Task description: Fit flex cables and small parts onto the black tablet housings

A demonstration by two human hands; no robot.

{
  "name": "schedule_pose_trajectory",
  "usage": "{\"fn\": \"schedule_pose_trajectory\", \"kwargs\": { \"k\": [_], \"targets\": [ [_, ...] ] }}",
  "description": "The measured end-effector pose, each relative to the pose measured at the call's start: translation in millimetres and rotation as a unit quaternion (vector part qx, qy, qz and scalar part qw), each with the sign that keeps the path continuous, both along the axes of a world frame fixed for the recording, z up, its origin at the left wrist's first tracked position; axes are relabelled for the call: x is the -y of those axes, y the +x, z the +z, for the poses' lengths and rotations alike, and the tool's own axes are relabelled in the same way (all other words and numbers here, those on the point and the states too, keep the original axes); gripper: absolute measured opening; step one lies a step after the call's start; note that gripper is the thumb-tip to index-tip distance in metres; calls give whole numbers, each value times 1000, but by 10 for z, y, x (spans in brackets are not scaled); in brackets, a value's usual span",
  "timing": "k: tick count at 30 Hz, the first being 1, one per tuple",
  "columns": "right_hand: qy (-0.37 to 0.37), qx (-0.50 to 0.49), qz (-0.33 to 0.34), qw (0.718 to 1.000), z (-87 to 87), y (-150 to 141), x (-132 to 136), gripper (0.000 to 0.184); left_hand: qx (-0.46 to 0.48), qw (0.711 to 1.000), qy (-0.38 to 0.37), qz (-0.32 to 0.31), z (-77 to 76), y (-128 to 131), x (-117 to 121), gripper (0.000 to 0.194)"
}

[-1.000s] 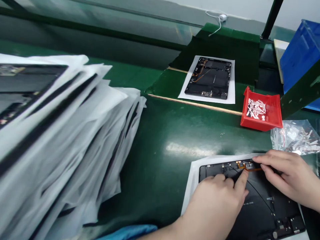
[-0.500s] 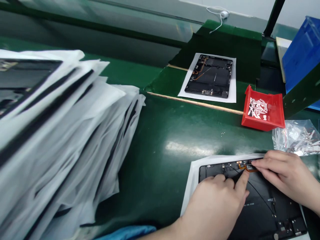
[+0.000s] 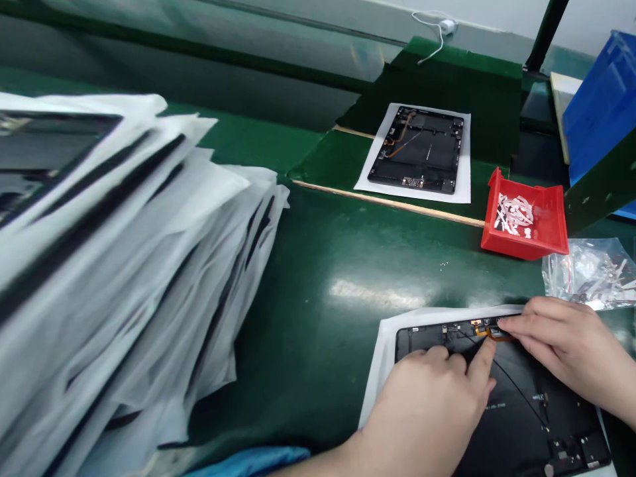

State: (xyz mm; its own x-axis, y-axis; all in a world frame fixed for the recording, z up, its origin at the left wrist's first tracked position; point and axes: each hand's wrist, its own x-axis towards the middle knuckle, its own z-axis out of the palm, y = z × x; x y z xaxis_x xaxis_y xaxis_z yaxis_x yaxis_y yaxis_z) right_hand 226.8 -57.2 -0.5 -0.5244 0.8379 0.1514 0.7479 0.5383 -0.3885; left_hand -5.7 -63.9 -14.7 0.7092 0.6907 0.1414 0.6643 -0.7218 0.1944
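Observation:
A black tablet back panel (image 3: 517,411) lies on a white sheet (image 3: 385,351) at the lower right. My left hand (image 3: 432,404) rests on the panel, index finger stretched out and pressing near an orange flex cable (image 3: 484,329) at the panel's top edge. My right hand (image 3: 566,344) comes in from the right, its fingertips pinched together on the same cable end. The cable's right part is hidden under those fingers.
A tall leaning stack of panels wrapped in white sheets (image 3: 109,265) fills the left. Another panel on white paper (image 3: 420,151) lies at the back. A red bin of white scraps (image 3: 527,218), a clear bag of parts (image 3: 591,271) and a blue crate (image 3: 601,106) sit right.
Both hands stay on the cable end; my right hand's fingertips have crept slightly left along the panel's top edge. The view has drifted a little.

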Motion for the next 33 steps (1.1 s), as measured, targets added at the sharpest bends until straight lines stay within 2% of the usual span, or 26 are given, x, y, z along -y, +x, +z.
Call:
{"fn": "schedule_pose_trajectory", "kwargs": {
  "k": [13,25,33],
  "targets": [
    [18,25,7,999,12,20,-37,27,-6,1000,-6,-2,-15,3,0,47],
    [-21,-23,1,1000,0,62,-45,25,-11,1000,-4,-4,-27,-8,9,46],
    [-14,-14,7,1000,-14,55,-65,25,-15,1000,5,-12,-25,-17,20,46]
  ]
}}
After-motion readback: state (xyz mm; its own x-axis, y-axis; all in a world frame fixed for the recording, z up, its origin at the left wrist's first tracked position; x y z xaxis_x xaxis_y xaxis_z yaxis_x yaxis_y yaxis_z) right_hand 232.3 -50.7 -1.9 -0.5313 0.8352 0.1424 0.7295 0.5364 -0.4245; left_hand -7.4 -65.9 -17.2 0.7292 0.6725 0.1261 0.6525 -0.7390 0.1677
